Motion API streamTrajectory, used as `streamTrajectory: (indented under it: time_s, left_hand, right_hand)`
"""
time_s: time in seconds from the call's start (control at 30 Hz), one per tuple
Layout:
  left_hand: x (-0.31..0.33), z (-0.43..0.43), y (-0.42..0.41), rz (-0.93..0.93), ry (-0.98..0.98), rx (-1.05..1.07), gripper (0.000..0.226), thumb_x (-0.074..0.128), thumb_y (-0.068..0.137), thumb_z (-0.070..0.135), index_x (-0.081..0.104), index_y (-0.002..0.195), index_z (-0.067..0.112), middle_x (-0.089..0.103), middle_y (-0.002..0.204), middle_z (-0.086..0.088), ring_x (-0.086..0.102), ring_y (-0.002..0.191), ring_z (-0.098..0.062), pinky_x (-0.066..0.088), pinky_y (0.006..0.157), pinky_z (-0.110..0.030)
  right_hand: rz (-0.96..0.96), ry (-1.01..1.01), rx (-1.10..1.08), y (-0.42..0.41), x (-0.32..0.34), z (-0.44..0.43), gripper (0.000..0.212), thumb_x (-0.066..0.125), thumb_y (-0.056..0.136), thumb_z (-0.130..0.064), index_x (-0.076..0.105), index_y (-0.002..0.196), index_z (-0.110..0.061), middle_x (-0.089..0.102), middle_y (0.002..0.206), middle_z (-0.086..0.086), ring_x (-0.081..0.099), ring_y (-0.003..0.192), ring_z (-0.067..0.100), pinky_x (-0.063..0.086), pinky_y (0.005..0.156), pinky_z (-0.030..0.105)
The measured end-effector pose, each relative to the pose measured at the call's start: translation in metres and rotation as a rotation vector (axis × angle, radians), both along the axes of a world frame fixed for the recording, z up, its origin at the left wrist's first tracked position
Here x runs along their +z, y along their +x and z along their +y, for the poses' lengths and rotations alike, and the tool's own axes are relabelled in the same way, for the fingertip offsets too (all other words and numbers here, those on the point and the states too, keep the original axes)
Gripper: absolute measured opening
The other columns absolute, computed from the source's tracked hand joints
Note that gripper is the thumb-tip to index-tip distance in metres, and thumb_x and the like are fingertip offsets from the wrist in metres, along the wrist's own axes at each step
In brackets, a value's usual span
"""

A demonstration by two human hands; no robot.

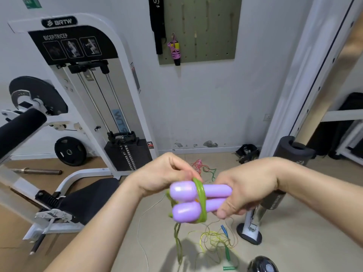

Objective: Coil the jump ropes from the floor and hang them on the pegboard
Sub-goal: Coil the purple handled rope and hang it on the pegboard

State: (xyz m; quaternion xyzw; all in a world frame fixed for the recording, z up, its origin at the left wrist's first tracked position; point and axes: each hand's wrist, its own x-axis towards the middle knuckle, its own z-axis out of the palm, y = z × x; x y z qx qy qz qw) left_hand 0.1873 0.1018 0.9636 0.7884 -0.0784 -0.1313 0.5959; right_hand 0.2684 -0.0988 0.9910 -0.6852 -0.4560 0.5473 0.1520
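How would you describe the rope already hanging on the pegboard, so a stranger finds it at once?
Find the green pegboard on the white wall, right of the weight machine. Near its lower left corner hangs a coiled rope. It is pink-purple with yellow and black handles, unlike the plain black strap to its left.

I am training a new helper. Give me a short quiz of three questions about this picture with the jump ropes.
1. True or false: a coiled rope already hangs on the pegboard.
2. Which hand holds the two purple handles?
3. Fill in: the cord wound round the handles is ____ in colour.
Key: 1 true. 2 the right hand. 3 green.
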Motion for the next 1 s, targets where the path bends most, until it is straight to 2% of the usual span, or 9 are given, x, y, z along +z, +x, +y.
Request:
streamTrajectory:
  time_s: [0.13, 0.2, 0.27, 0.43, 0.53, 0.7, 0.8, 0.9, 1.0]
  left_hand:
    - [-0.027, -0.011, 0.003, 0.104, -0.305, 0.277, 0.046, 0.048, 0.049, 0.038, 0.055, 0.075, 0.000, 0.057, 0.057, -0.004, 0.050, 0.050, -0.017, 0.036, 0.053, -0.019]
    - [-0.029, -0.021, 0.003, 0.009, -0.274, 0.333, 0.062, 0.043, 0.055, 0.040, 0.052, 0.076, -0.017, 0.045, 0.061, -0.025, 0.034, 0.053, -0.032, 0.017, 0.057, -0.029]
    - [-0.026, -0.025, 0.001, -0.027, -0.283, 0.420, 0.058, 0.051, 0.066, 0.031, 0.046, 0.081, -0.025, 0.035, 0.064, -0.040, 0.024, 0.050, -0.037, 0.014, 0.050, -0.029]
    - [-0.024, -0.017, -0.004, -0.099, -0.203, 0.578, 0.030, 0.061, 0.091, 0.013, 0.050, 0.073, -0.008, 0.036, 0.063, -0.015, 0.027, 0.044, -0.013, 0.022, 0.041, -0.018]
    - [-0.025, -0.016, -0.009, -0.227, 0.077, 0.542, 0.017, 0.059, 0.094, 0.019, 0.070, 0.083, 0.012, 0.040, 0.057, 0.003, 0.031, 0.047, -0.007, 0.025, 0.044, -0.020]
    - [-0.023, -0.018, -0.021, -0.543, 0.945, 0.448, 0.021, 0.046, 0.098, 0.036, 0.058, 0.088, 0.022, 0.052, 0.068, 0.005, 0.054, 0.069, -0.017, 0.046, 0.063, -0.036]
    - [-0.010, -0.029, -0.019, -0.527, 1.154, 0.410, 0.018, 0.043, 0.097, 0.032, 0.044, 0.082, 0.024, 0.050, 0.076, 0.004, 0.058, 0.077, -0.025, 0.041, 0.063, -0.034]
    - [0.006, -0.030, -0.016, -0.524, 1.318, 0.332, 0.008, 0.051, 0.092, 0.023, 0.058, 0.092, 0.020, 0.061, 0.085, 0.000, 0.061, 0.083, -0.029, 0.043, 0.064, -0.034]
    - [0.018, -0.023, -0.010, -0.479, 1.348, 0.256, 0.013, 0.056, 0.091, 0.031, 0.064, 0.099, 0.024, 0.066, 0.088, 0.000, 0.061, 0.086, -0.027, 0.049, 0.070, -0.035]
  right_hand:
    - [0.519, 0.278, -0.235, -0.007, -0.018, 0.009, 0.017, 0.062, 0.084, -0.033, 0.055, 0.070, -0.027, 0.031, 0.049, -0.006, 0.023, 0.037, 0.003, 0.018, 0.035, 0.011]
    - [0.622, 0.369, -0.355, -0.009, -0.028, 0.012, 0.017, 0.061, 0.083, -0.036, 0.055, 0.069, -0.028, 0.028, 0.050, -0.008, 0.020, 0.037, 0.001, 0.017, 0.034, 0.009]
    - [0.637, 0.429, -0.461, -0.011, -0.034, 0.013, 0.018, 0.061, 0.086, -0.033, 0.055, 0.071, -0.026, 0.027, 0.051, -0.007, 0.020, 0.037, 0.002, 0.017, 0.034, 0.009]
    - [0.613, 0.492, -0.700, -0.013, -0.040, 0.018, 0.017, 0.062, 0.087, -0.029, 0.050, 0.082, -0.017, 0.025, 0.053, -0.004, 0.018, 0.039, 0.003, 0.015, 0.034, 0.010]
    - [0.603, 0.536, -0.912, -0.009, -0.035, 0.021, 0.021, 0.061, 0.094, -0.022, 0.050, 0.078, -0.016, 0.027, 0.053, -0.003, 0.018, 0.038, 0.002, 0.012, 0.034, 0.009]
    - [0.176, 0.470, -1.027, -0.004, -0.036, 0.029, 0.017, 0.055, 0.097, -0.020, 0.050, 0.082, -0.015, 0.038, 0.049, -0.004, 0.024, 0.037, 0.008, 0.017, 0.037, 0.015]
    - [-0.249, 0.429, -0.982, -0.004, -0.039, 0.039, 0.027, 0.056, 0.093, -0.023, 0.042, 0.071, -0.018, 0.041, 0.058, 0.001, 0.030, 0.044, 0.014, 0.022, 0.041, 0.022]
    - [-0.745, 0.194, -0.721, -0.005, -0.039, 0.042, 0.024, 0.051, 0.094, -0.031, 0.042, 0.076, -0.018, 0.048, 0.072, 0.001, 0.046, 0.066, 0.026, 0.032, 0.051, 0.029]
    - [-0.903, -0.035, -0.442, -0.008, -0.027, 0.040, 0.012, 0.049, 0.094, -0.027, 0.049, 0.096, -0.015, 0.050, 0.083, 0.005, 0.051, 0.076, 0.030, 0.039, 0.064, 0.028]
